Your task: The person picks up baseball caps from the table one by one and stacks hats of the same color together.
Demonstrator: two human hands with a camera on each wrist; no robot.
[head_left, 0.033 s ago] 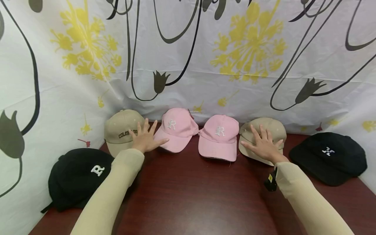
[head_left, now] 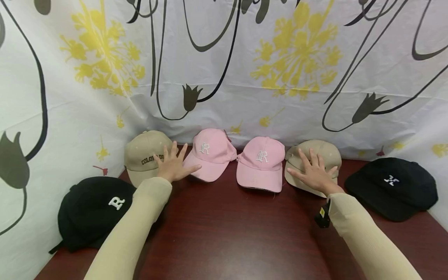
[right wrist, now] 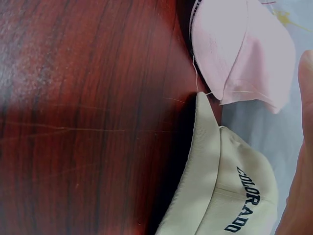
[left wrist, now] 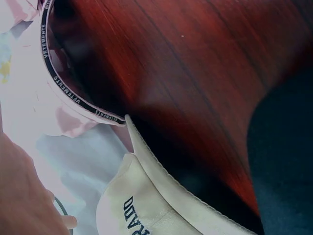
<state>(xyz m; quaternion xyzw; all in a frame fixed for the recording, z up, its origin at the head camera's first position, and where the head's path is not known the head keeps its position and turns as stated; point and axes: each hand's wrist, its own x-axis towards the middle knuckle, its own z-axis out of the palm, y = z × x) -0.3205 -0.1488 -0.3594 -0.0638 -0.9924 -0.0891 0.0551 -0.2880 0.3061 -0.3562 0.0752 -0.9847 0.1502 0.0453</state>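
Head view: dark red-brown wood-grain tabletop (head_left: 224, 233) before you, white cloth backdrop (head_left: 227, 70) w/ yellow + grey floral print behind.
Your Lt hand (head_left: 171, 166): fingers spread apart, in front of beige fabric cap w/ dark COLORADO lettering (head_left: 141, 151); can't tell if touching.
Your Rt hand (head_left: 317, 174): fingers spread apart too, over second beige fabric cap (head_left: 325, 148), same lettering per rt wrist cam; contact unclear.
Btwn hands: pink fabric cap w/ white monogram (head_left: 211, 142) and matching pink cap (head_left: 260, 155), side by side.
Far Lt: black fabric cap w/ white R (head_left: 91, 202), partly behind your sleeve (head_left: 127, 233).
Far Rt: black fabric cap w/ small white emblem (head_left: 407, 194), near your Rt hand.
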